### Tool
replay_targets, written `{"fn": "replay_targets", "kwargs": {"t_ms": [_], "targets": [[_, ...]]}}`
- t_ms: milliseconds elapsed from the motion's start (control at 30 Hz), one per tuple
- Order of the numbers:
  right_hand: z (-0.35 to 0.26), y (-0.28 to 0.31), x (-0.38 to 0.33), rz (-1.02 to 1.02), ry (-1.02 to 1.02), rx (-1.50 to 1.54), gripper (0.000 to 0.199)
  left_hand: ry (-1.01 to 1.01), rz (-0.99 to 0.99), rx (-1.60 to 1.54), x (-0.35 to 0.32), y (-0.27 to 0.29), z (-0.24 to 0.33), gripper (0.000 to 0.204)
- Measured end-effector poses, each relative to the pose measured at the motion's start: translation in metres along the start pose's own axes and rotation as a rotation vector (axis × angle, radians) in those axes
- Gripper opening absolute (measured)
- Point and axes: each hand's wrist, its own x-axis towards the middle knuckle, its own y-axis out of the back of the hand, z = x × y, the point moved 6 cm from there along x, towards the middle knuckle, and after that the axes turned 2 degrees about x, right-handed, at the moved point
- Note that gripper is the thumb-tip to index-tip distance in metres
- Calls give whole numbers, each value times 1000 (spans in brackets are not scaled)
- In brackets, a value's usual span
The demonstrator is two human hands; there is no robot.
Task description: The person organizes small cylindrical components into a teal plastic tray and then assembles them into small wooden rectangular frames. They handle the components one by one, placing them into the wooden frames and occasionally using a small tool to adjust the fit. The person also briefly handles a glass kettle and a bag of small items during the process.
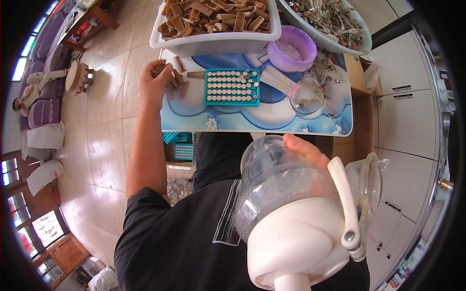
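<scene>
My right hand [307, 149] is wrapped round a large clear plastic drinking bottle [281, 186] with a white lid and a hinged white handle. The bottle is tilted close to my chest and hides part of that hand. At the table's left side, my left hand [154, 86] has its fingers curled on a brown casing piece [158, 71], partly hidden by the fingers. More brown casing pieces [183, 89] lie loose beside it. To their right sits a teal tray [208, 101] with rows of small white round parts; a few lie unevenly at its upper right.
Behind the tray stands a white bin [213, 47] heaped with brown pieces. A purple bowl [310, 54] and a large pale basin [365, 44] of tangled wired parts are at the back right. White strips [277, 78] lie on the blue patterned table [194, 122]. Cabinets [407, 116] line the right side.
</scene>
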Motion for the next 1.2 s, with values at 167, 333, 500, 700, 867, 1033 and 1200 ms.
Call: {"fn": "replay_targets", "kwargs": {"t_ms": [167, 333, 500, 700, 867, 1033, 1200], "targets": [[-2, 3, -1, -56, 63, -95, 54, 131, -73, -228, -7, -10, 18, 47], [-1, -4, -2, -72, 103, -131, 54, 205, -58, -390, -10, 3, 15, 52], [3, -3, -8, -40, 61, -78, 54, -102, -15, -313, -46, -2, 47, 56], [3, -6, -15, 34, -194, 144, 67, -628, -922, -183, -191, -75, 152, 107], [-11, -14, -10, 72, 186, 102, 84, -704, -998, -388, -221, -119, 164, 72], [-30, -6, -16, 177, 420, 165, 102, -556, -1098, -504, -228, -137, 151, 102], [-54, 20, -50, 283, 574, 112, 122, -581, -1123, -248, -233, -153, 135, 99]]}}
